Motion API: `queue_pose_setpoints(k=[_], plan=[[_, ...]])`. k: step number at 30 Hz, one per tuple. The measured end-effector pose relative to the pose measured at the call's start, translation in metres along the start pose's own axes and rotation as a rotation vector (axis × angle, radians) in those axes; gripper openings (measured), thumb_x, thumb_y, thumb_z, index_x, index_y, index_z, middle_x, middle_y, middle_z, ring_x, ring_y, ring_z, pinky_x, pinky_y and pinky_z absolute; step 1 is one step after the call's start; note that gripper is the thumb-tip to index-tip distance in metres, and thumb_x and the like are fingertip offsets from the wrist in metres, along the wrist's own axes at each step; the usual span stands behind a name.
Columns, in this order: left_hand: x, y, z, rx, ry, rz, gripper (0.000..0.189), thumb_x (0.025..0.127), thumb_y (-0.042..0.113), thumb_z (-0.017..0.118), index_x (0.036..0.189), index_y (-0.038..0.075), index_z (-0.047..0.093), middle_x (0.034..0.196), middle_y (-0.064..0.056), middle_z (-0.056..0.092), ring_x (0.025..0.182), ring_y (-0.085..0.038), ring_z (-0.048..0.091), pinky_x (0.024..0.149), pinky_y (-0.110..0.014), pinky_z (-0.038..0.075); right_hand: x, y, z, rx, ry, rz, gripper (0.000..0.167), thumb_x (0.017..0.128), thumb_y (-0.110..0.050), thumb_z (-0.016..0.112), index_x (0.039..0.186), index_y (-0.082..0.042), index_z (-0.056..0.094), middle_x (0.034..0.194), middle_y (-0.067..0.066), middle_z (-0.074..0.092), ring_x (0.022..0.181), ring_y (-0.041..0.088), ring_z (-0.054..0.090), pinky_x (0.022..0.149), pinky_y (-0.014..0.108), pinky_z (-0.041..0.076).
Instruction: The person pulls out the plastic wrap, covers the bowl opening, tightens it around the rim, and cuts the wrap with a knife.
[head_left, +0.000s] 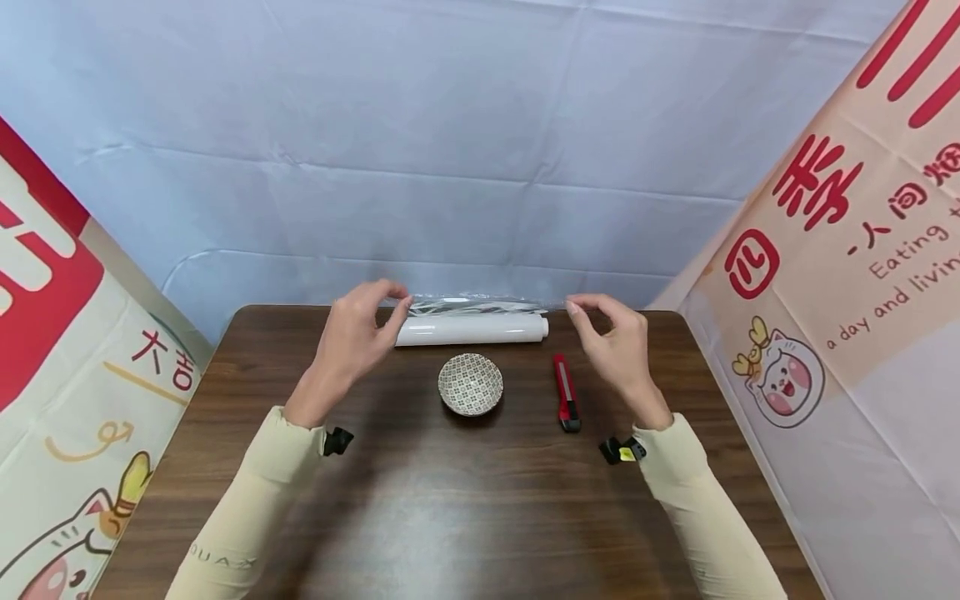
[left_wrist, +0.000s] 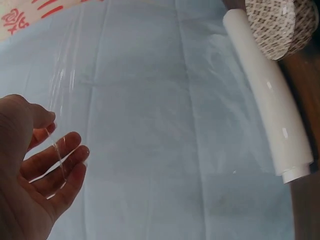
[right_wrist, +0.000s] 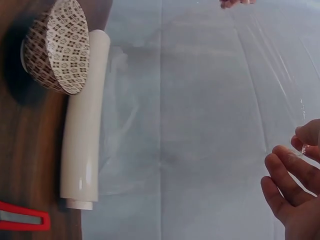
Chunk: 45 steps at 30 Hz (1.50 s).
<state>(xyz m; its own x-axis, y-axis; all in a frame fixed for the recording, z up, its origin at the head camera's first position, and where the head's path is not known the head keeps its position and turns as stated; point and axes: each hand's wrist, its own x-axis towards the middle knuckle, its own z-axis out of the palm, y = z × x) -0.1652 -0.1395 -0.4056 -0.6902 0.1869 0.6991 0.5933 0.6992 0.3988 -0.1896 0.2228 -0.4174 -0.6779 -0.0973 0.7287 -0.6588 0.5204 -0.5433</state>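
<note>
Left hand: the person's left hand [head_left: 352, 333] pinched one end of a clear, glossy plastic film [head_left: 480, 300] between thumb and forefinger; in the left wrist view its other fingers were bent loosely and spread apart.
Right hand: the person's right hand [head_left: 618, 342] pinched the film's other end between thumb and forefinger, its remaining fingers loosely bent.
Clear film: it stretched from hand to hand over the far edge of the table, just beyond the roll, with creases catching the light.
White roll: a smooth, glossy white cylinder [head_left: 472, 331] lay sideways along the far edge, between the hands, its left end partly hidden by the left hand in the head view.
Patterned bowl: a small round bowl with a brown-and-white lattice pattern [head_left: 470, 385] stood upright just nearer the person than the roll.
Red cutter: a slim red utility knife with a black end [head_left: 566, 392] lay right of the bowl, well apart from it, black end towards the person.
Sleeves: cream cuffs [head_left: 288, 446] covered both forearms.
Tabletop: dark brown wood-grain [head_left: 442, 508].
Backdrop: pale blue-grey creased cloth [head_left: 450, 125].
</note>
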Motion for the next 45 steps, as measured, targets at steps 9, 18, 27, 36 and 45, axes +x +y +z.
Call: queue_pose_setpoints(k=[9,18,27,36,45], plan=[[-0.034,0.007,0.005,0.102,0.081,0.105,0.007,0.098,0.011,0.072,0.103,0.005,0.073,0.095,-0.013,0.077,0.075,-0.025,0.068,0.065,-0.040,0.060,-0.027,-0.003,-0.002,0.028,0.000,-0.029,0.016,0.090,0.004,0.078,0.104,-0.005,0.082,0.103,0.014,0.081,0.094,0.019,0.075,0.092,0.011,0.053],[-0.059,0.019,0.004,0.128,0.101,0.177,0.009,0.098,0.012,0.072,0.102,0.004,0.073,0.094,-0.010,0.075,0.088,-0.027,0.073,0.075,-0.040,0.064,-0.055,0.001,-0.004,0.066,0.010,-0.017,0.023,0.084,0.011,0.080,0.103,-0.002,0.082,0.103,0.016,0.081,0.102,0.000,0.072,0.094,0.009,0.053],[-0.082,0.027,0.008,0.086,0.096,0.201,0.016,0.104,0.017,0.066,0.101,0.004,0.075,0.093,-0.009,0.075,0.087,-0.025,0.074,0.074,-0.039,0.064,-0.081,0.002,-0.008,0.107,0.013,-0.066,0.027,0.080,0.016,0.080,0.102,0.000,0.082,0.101,0.017,0.081,0.101,0.007,0.074,0.097,0.013,0.055],[-0.110,0.030,0.011,0.100,0.104,0.271,0.022,0.107,0.019,0.061,0.097,0.005,0.075,0.091,-0.007,0.074,0.082,-0.023,0.073,0.073,-0.037,0.064,-0.116,0.007,-0.010,0.134,-0.026,-0.096,0.031,0.075,0.019,0.080,0.101,0.002,0.082,0.101,0.020,0.080,0.099,0.021,0.076,0.100,0.014,0.055],[-0.132,0.029,0.016,0.131,0.097,0.295,0.026,0.108,0.019,0.059,0.094,0.005,0.076,0.091,-0.009,0.074,0.083,-0.025,0.073,0.073,-0.040,0.064,-0.142,0.011,-0.007,0.165,-0.052,-0.119,0.033,0.071,0.021,0.079,0.099,0.002,0.081,0.100,0.023,0.079,0.096,0.027,0.075,0.100,0.015,0.055]])
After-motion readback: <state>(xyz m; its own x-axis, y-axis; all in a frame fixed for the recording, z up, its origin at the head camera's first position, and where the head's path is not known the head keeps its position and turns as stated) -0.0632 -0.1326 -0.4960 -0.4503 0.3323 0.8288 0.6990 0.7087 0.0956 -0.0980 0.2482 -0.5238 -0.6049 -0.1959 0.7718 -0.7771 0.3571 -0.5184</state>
